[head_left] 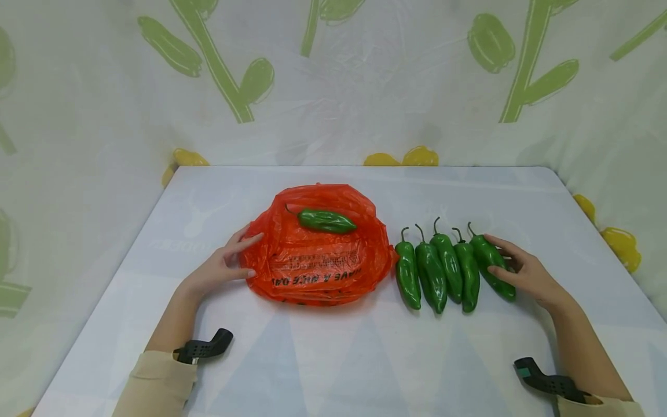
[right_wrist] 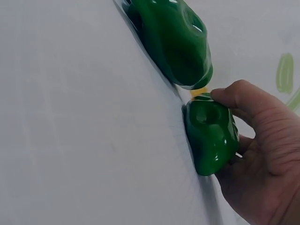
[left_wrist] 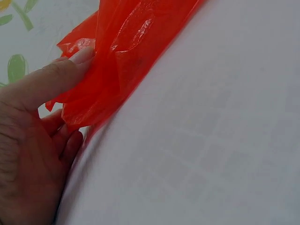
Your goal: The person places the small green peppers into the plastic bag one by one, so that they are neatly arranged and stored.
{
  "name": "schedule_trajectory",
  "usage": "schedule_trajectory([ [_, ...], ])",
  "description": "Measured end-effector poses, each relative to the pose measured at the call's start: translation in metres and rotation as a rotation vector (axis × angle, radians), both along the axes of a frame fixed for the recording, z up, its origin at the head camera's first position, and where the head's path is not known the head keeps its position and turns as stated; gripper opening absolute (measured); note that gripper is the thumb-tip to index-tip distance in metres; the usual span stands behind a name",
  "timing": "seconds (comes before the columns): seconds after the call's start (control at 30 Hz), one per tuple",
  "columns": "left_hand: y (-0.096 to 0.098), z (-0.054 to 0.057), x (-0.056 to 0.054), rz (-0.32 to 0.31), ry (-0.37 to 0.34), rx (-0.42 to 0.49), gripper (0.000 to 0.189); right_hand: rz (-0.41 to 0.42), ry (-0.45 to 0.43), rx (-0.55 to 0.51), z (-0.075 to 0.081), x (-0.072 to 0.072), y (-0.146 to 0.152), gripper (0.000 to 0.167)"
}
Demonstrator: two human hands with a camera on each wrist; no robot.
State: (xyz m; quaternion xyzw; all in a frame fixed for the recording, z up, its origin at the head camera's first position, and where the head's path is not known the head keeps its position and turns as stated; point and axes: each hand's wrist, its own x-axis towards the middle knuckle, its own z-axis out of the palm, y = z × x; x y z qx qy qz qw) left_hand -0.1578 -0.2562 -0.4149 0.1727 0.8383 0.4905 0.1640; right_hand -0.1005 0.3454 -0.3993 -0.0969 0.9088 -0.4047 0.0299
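Observation:
A red plastic bag (head_left: 292, 249) lies spread on the table, with printed lettering and one green pepper (head_left: 325, 220) on it. At the bag's left edge, my left hand (head_left: 224, 260) holds the crumpled plastic between thumb and fingers. In the left wrist view, the thumb overlaps the red plastic bag (left_wrist: 126, 51) and the other fingers are partly behind it. To the right of the bag, several green peppers lie side by side. My right hand (head_left: 526, 275) grips the rightmost green pepper (head_left: 487, 258), thumb on its near side; the right wrist view shows this pepper (right_wrist: 211, 140) lying on the table.
The leftmost pepper (head_left: 407, 275) of the row lies close against the bag's right side. Stems point away from me. The white table (head_left: 333, 359) ends at a patterned curtain (head_left: 365, 87) at the back. Each wrist wears a black device (head_left: 205, 346).

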Motion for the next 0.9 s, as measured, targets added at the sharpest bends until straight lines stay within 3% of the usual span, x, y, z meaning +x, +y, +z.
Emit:
schedule_trajectory([
  [0.33,0.002,0.0,-0.001,0.02,-0.017,-0.017,0.074,-0.091,-0.035,0.061,0.003,-0.001,-0.007,0.068],
  [0.57,0.002,-0.001,-0.001,0.017,-0.005,-0.015,0.076,-0.164,-0.047,0.031,0.005,0.0,-0.011,0.065],
  [0.9,0.002,-0.001,-0.001,0.009,-0.02,0.008,0.076,-0.189,-0.008,-0.022,0.013,0.002,-0.013,0.064],
])
